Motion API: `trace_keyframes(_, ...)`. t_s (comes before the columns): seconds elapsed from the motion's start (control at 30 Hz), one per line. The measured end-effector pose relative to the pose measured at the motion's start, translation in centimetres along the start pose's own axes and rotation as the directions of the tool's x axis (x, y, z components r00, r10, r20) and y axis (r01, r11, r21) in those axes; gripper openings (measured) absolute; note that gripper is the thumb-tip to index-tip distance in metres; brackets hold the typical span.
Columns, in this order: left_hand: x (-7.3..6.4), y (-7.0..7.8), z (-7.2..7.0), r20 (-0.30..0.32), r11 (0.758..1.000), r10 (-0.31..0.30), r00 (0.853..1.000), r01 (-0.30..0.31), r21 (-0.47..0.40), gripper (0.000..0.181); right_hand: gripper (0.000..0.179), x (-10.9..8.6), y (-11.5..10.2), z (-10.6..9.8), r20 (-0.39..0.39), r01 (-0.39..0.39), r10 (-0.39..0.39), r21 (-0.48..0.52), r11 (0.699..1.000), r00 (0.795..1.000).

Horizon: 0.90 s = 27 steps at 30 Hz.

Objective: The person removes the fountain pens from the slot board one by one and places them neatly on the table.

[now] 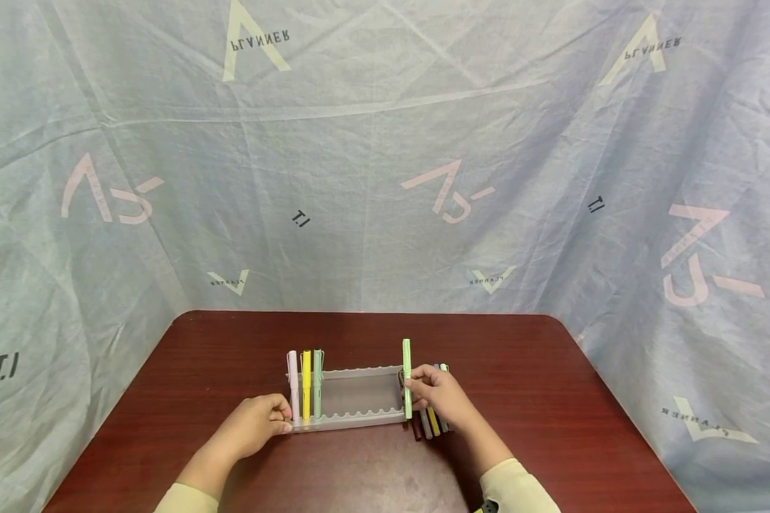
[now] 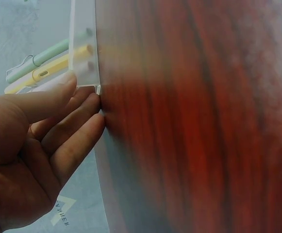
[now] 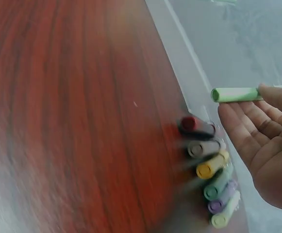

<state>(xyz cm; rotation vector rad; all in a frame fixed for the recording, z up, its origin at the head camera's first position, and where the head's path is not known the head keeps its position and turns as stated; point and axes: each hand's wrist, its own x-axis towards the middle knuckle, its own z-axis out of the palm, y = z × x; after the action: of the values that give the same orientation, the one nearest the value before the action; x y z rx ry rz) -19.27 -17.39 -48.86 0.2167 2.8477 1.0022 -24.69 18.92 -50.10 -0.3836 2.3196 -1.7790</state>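
A clear plastic pen rack (image 1: 364, 420) with notched edges stands on the table. Across its left part lie a pale pink pen (image 1: 293, 385), a yellow pen (image 1: 306, 388) and a grey-green pen (image 1: 318, 385). My left hand (image 1: 259, 422) holds the rack's near left corner between thumb and fingers; the left wrist view shows the thumb (image 2: 58, 97) against its wall. My right hand (image 1: 445, 395) pinches a light green pen (image 1: 407, 363), held over the rack's right end. In the right wrist view, the light green pen (image 3: 235, 94) points one end away from the fingers.
Beside the rack's right end, several pens lie in a row on the table, among them a dark red pen (image 3: 191, 124), a yellow pen (image 3: 211, 165) and a purple pen (image 3: 221, 201). The dark red wooden table (image 1: 526, 377) is backed by a printed grey cloth (image 1: 359, 214).
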Motion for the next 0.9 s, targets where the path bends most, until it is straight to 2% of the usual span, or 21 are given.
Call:
trace_keyframes(0.3, 0.2, -0.1, 0.1, -0.009, 1.0, 0.013, 1.0, -0.013, 0.007, 0.018, 0.033, -0.9, 0.4, -3.3, -0.034, -0.054, 0.055, 0.022, 0.998, 0.998)
trace_keyframes(0.47, 0.2, -0.1, 0.0, -0.007, 1.0, 0.014, 1.0, -0.013, 0.013, 0.018, 0.034, -1.5, 0.7, -5.4, -0.08, -0.102, 0.099, -0.035, 0.994, 0.992)
trace_keyframes(0.7, 0.1, -0.1, 0.0, 0.004, 1.0, -0.003, 1.0, 0.003, 0.009, 0.017, 0.03, -2.1, 2.1, -7.5, -0.175, -0.205, 0.182, -0.119, 0.972, 0.967)
trace_keyframes(0.9, 0.2, -0.1, 0.0, 0.006, 1.0, -0.001, 1.0, 0.001, 0.011, 0.018, 0.021, -2.4, 3.4, -8.2, -0.244, -0.263, 0.215, -0.184, 0.947, 0.946)
